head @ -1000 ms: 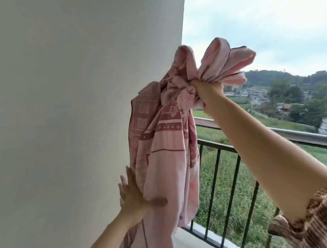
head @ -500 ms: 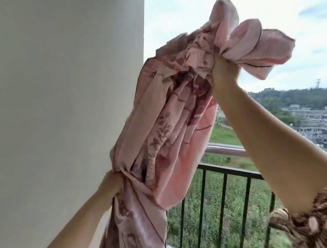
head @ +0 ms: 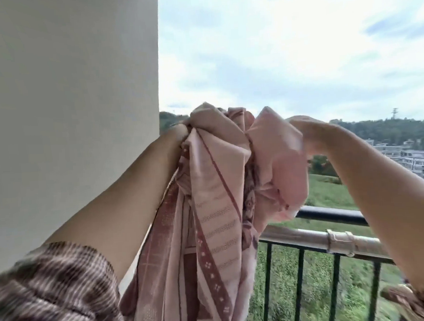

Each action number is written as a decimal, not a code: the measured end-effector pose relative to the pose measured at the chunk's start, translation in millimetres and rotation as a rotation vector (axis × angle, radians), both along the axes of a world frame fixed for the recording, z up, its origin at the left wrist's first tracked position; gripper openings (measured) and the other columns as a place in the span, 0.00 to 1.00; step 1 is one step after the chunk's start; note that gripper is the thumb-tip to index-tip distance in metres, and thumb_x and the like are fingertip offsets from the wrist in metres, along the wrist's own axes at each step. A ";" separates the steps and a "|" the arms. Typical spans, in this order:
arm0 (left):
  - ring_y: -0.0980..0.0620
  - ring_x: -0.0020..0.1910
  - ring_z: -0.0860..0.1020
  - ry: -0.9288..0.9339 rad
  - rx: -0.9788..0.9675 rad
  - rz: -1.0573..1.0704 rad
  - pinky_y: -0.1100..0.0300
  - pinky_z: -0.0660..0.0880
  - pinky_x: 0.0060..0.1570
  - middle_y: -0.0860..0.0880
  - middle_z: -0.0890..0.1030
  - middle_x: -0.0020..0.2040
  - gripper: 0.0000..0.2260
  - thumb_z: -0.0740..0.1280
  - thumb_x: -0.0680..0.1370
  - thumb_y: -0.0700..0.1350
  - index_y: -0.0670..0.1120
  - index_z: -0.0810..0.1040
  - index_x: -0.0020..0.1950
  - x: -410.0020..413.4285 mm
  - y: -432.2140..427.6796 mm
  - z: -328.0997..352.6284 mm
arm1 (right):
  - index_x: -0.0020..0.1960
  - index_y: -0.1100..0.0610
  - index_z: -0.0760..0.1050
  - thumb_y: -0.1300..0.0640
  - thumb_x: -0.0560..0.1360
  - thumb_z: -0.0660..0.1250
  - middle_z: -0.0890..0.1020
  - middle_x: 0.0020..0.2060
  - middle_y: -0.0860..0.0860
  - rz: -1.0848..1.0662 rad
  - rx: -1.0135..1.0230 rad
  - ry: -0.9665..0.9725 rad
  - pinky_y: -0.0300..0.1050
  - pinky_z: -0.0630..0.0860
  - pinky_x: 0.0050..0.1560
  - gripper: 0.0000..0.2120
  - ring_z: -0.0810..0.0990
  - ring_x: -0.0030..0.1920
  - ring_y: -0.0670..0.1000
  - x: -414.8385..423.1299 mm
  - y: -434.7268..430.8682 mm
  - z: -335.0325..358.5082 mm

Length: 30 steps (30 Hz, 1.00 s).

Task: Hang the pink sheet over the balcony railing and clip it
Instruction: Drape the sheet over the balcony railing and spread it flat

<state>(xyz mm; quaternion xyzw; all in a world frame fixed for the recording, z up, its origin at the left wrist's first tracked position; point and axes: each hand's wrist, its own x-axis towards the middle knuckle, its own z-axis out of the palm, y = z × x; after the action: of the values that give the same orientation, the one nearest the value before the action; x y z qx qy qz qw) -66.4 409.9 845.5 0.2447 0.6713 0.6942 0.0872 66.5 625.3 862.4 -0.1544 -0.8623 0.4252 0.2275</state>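
Head view, looking up and out from the balcony: both my arms are raised and the pink sheet (head: 217, 199) is bunched between my hands, held in the air above the railing (head: 300, 236), not yet laid over it. My left hand (head: 182, 132) is sunk into the top of the bunch right beside the edge of the pale wall (head: 65, 99); its fingers are buried in the cloth, and it grips the gathered fabric. My right hand (head: 303, 132) is bent at the wrist with the fingers curled down into a plain pink fold, holding that fold up. From the left hand the patterned length with dark red stripes hangs straight down in front of the black bars and runs out of the bottom of the picture. The fold under the right hand ends near the dark upper rail; I cannot tell whether it touches. A pale clamp-like band (head: 341, 243) sits around the metal rail, apart from the cloth. Beyond lie green fields (head: 332, 197), buildings and a cloudy sky
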 end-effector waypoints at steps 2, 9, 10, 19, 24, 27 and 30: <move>0.53 0.31 0.66 -0.025 -0.089 -0.061 0.51 0.73 0.56 0.47 0.72 0.41 0.18 0.53 0.82 0.45 0.37 0.69 0.69 -17.5 18.9 -16.9 | 0.56 0.59 0.77 0.52 0.78 0.63 0.81 0.51 0.56 0.062 -0.045 -0.078 0.50 0.77 0.48 0.12 0.80 0.49 0.53 14.5 0.8 -17.7; 0.49 0.29 0.71 0.166 -0.828 -0.075 0.61 0.67 0.30 0.45 0.73 0.30 0.17 0.61 0.77 0.51 0.44 0.74 0.31 -41.6 8.1 -84.1 | 0.50 0.61 0.80 0.52 0.76 0.67 0.84 0.44 0.52 0.032 0.385 -0.190 0.47 0.81 0.48 0.12 0.83 0.44 0.50 48.0 -50.3 -84.3; 0.47 0.33 0.71 0.315 -0.856 0.035 0.60 0.66 0.33 0.45 0.74 0.34 0.15 0.63 0.76 0.50 0.44 0.74 0.33 -40.7 0.8 -89.1 | 0.48 0.60 0.80 0.53 0.75 0.68 0.83 0.41 0.51 0.018 0.454 -0.136 0.45 0.80 0.47 0.10 0.82 0.42 0.48 51.6 -59.6 -89.5; 0.50 0.55 0.68 0.749 -0.012 0.460 0.70 0.60 0.51 0.46 0.73 0.54 0.18 0.61 0.74 0.56 0.43 0.72 0.57 35.3 -71.3 -210.4 | 0.45 0.59 0.77 0.57 0.77 0.63 0.82 0.32 0.53 -0.409 0.510 0.368 0.50 0.79 0.32 0.07 0.81 0.30 0.52 75.6 -130.1 -185.5; 0.57 0.47 0.78 0.439 -0.038 0.087 0.67 0.71 0.42 0.52 0.78 0.50 0.20 0.64 0.73 0.64 0.51 0.70 0.55 52.2 -82.4 -249.6 | 0.44 0.57 0.79 0.56 0.73 0.66 0.84 0.37 0.50 -0.356 0.176 0.254 0.56 0.80 0.41 0.05 0.83 0.38 0.53 65.3 -143.7 -240.8; 0.62 0.34 0.77 0.546 -0.044 0.103 0.69 0.70 0.33 0.54 0.80 0.38 0.11 0.61 0.78 0.55 0.49 0.76 0.45 48.0 -83.1 -237.0 | 0.46 0.56 0.81 0.54 0.71 0.67 0.86 0.38 0.49 -0.208 -0.027 0.197 0.56 0.81 0.47 0.08 0.84 0.42 0.50 50.8 -156.1 -242.6; 0.58 0.26 0.70 0.634 -0.086 0.149 0.67 0.64 0.25 0.53 0.73 0.27 0.18 0.61 0.79 0.51 0.48 0.70 0.30 47.7 -85.3 -216.1 | 0.42 0.57 0.80 0.52 0.71 0.65 0.85 0.38 0.50 -0.237 -0.023 0.225 0.51 0.81 0.45 0.09 0.83 0.44 0.52 33.8 -172.2 -233.2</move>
<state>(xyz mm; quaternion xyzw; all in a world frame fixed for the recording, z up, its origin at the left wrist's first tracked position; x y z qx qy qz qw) -18.7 324.6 629.5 0.3948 0.7097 0.5591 -0.1671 100.4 453.1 629.1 -0.2091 -0.8022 0.4200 0.3694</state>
